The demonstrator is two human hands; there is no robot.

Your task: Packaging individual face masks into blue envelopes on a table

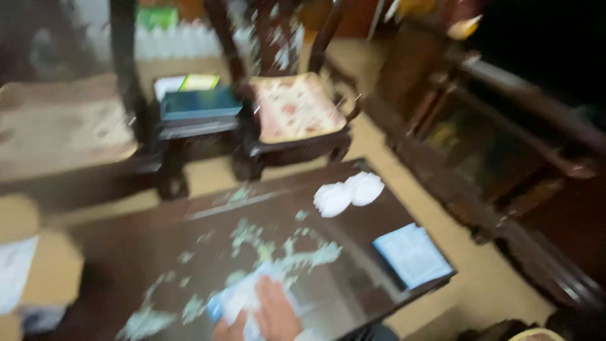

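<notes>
The picture is blurred. One hand lies flat on a pale cloth at the near edge of the dark inlaid table; which hand it is, and how the fingers are set, I cannot tell. On the table lie crumpled white paper and a light blue rectangular package. A cardboard box stands left.
</notes>
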